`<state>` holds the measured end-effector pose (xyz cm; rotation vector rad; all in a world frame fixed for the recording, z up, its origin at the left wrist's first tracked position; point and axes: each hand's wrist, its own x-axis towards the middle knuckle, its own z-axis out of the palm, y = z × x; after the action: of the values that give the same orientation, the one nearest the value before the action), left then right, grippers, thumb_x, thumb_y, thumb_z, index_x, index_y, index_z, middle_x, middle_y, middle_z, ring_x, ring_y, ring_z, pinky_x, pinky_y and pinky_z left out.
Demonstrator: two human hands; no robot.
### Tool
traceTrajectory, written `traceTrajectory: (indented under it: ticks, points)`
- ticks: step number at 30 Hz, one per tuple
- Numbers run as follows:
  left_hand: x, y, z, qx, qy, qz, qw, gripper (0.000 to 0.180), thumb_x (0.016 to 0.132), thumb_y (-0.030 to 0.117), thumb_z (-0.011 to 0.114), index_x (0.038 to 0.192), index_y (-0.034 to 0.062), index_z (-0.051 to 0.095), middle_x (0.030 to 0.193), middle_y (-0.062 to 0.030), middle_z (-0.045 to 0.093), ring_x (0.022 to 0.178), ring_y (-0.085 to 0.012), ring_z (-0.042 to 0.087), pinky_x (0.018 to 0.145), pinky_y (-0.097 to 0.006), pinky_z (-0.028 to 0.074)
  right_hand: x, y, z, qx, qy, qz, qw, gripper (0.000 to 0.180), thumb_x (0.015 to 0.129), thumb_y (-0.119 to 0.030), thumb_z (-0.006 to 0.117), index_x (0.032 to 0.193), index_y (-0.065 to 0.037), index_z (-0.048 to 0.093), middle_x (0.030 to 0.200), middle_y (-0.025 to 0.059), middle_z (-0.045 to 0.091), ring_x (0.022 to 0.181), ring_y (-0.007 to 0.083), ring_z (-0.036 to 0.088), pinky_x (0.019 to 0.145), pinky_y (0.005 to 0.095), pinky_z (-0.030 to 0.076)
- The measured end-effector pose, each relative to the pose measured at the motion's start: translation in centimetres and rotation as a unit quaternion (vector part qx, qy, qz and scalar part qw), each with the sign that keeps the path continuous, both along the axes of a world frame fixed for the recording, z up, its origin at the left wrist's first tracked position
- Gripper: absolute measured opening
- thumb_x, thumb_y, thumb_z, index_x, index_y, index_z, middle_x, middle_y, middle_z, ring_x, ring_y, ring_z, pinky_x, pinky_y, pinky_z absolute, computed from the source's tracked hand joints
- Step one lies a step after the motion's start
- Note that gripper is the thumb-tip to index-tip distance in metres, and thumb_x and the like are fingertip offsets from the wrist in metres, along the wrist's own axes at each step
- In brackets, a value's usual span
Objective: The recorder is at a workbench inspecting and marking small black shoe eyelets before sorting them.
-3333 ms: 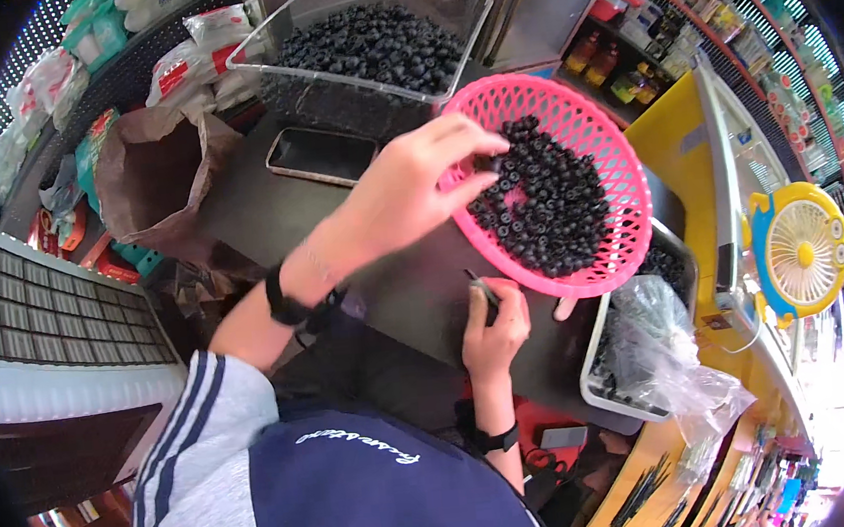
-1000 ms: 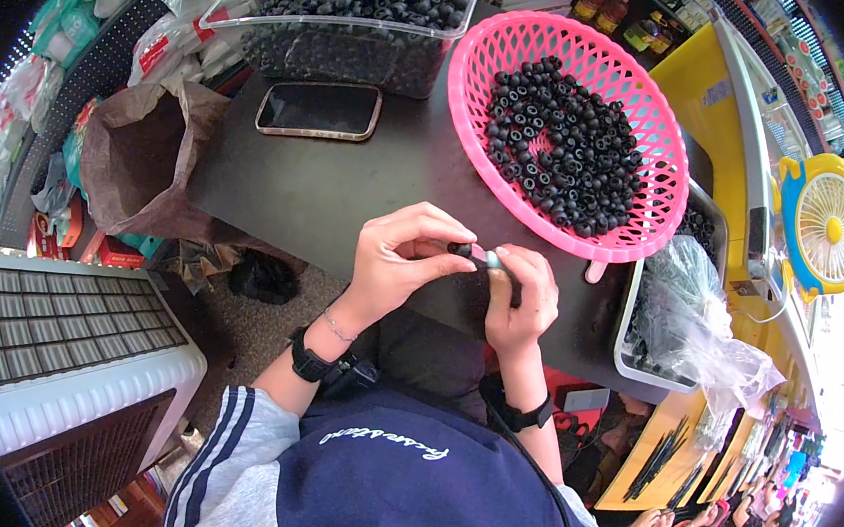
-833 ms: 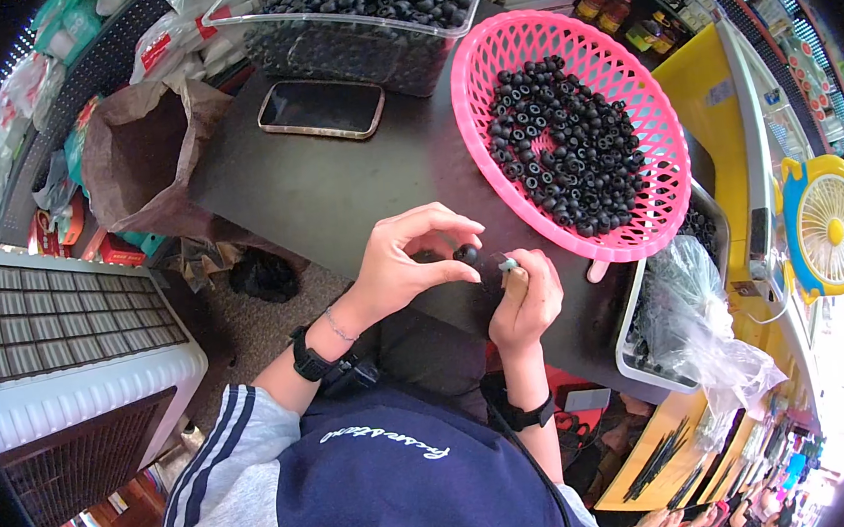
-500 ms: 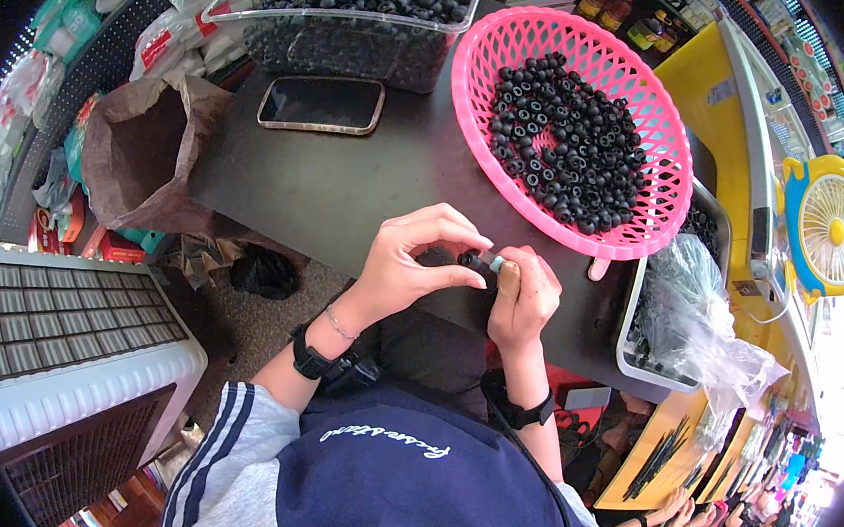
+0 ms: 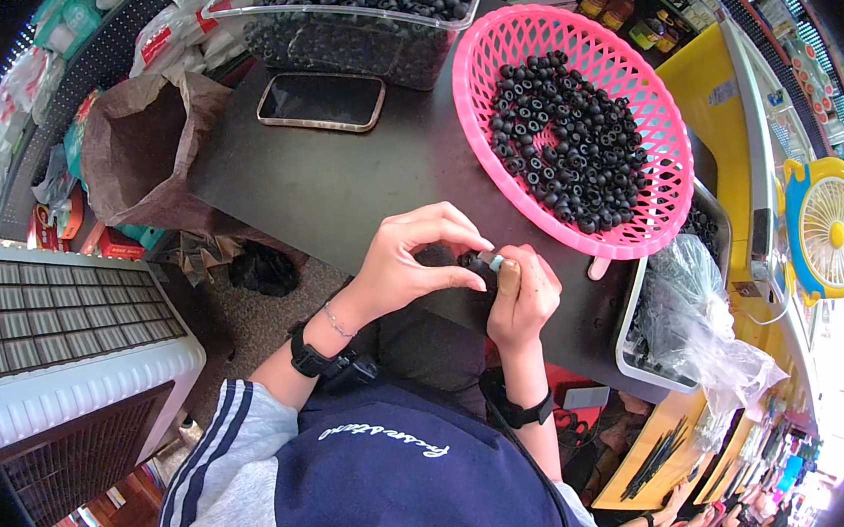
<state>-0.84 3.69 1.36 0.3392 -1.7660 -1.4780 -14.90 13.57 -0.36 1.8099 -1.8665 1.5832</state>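
Note:
My left hand [image 5: 410,260] is closed in a pinch, thumb and forefinger on a small black round part [image 5: 467,259] like those in the basket. My right hand [image 5: 525,293] is closed around a small tool [image 5: 496,262] with a pale teal end, its thumb pressed against it. A short narrow piece points from the tool to the black part; most of the tool is hidden in my fist. Something tan wraps the right thumb. Just beyond the right hand, a pink plastic basket [image 5: 476,133] holds many hollow black parts [image 5: 572,145].
A clear bin [image 5: 353,44] full of black parts stands at the back, with a phone [image 5: 321,102] before it. Brown sack [image 5: 146,152] at left. Right: a white tray [image 5: 642,370] under a clear plastic bag [image 5: 697,310], and a yellow-blue fan [image 5: 830,228]. Other people's hands [image 5: 665,518] at lower right.
My hands stay in nearly the same place, still meeting at the black part. At lower right, another person's hands have shifted slightly.

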Motion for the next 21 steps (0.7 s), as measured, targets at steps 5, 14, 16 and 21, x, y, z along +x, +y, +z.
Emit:
traceTrajectory:
  ticks: [5, 14, 16, 21]
  points:
    - [0.11, -0.10, -0.07, 0.005, -0.008, -0.011, 1.000, 0.034, 0.065, 0.004, 0.086, 0.095, 0.0013, 0.072, 0.091, -0.0082, 0.066, 0.082, -0.0149, 0.062, 0.072, -0.026, 0.050, 0.02, 0.01, 0.14, 0.006, -0.008, 0.003, 1.000, 0.012, 0.091, -0.010, 0.057, 0.083, -0.001, 0.059, 0.066, 0.0121, 0.055, 0.053, 0.0288, 0.052, 0.051, 0.0374, 0.040]
    - [0.20, -0.22, 0.03, -0.017, -0.004, 0.005, 1.000, 0.027, 0.069, 0.006, 0.083, 0.093, 0.0025, 0.073, 0.088, -0.0053, 0.067, 0.077, -0.0139, 0.062, 0.070, -0.027, 0.050, -0.06, -0.06, 0.00, 0.001, 0.007, 0.008, 1.000, 0.010, 0.090, -0.008, 0.057, 0.084, -0.001, 0.060, 0.067, 0.0121, 0.056, 0.053, 0.0285, 0.052, 0.051, 0.0371, 0.040]
    - [0.21, -0.20, 0.11, -0.019, -0.005, 0.007, 1.000, 0.026, 0.069, 0.006, 0.083, 0.092, 0.0026, 0.073, 0.088, -0.0053, 0.067, 0.078, -0.0140, 0.062, 0.070, -0.027, 0.050, -0.08, -0.04, -0.07, 0.002, 0.008, 0.009, 1.000, 0.010, 0.090, -0.008, 0.057, 0.084, -0.001, 0.060, 0.067, 0.0121, 0.056, 0.052, 0.0284, 0.052, 0.051, 0.0370, 0.040]
    - [0.26, -0.20, 0.17, -0.030, -0.010, 0.009, 0.999, 0.025, 0.069, 0.006, 0.083, 0.092, 0.0026, 0.072, 0.087, -0.0054, 0.067, 0.078, -0.0142, 0.063, 0.070, -0.027, 0.050, -0.07, 0.06, 0.03, 0.020, 0.009, 0.008, 1.000, 0.011, 0.091, -0.008, 0.056, 0.083, -0.001, 0.059, 0.066, 0.0116, 0.055, 0.052, 0.0282, 0.051, 0.051, 0.0371, 0.039]
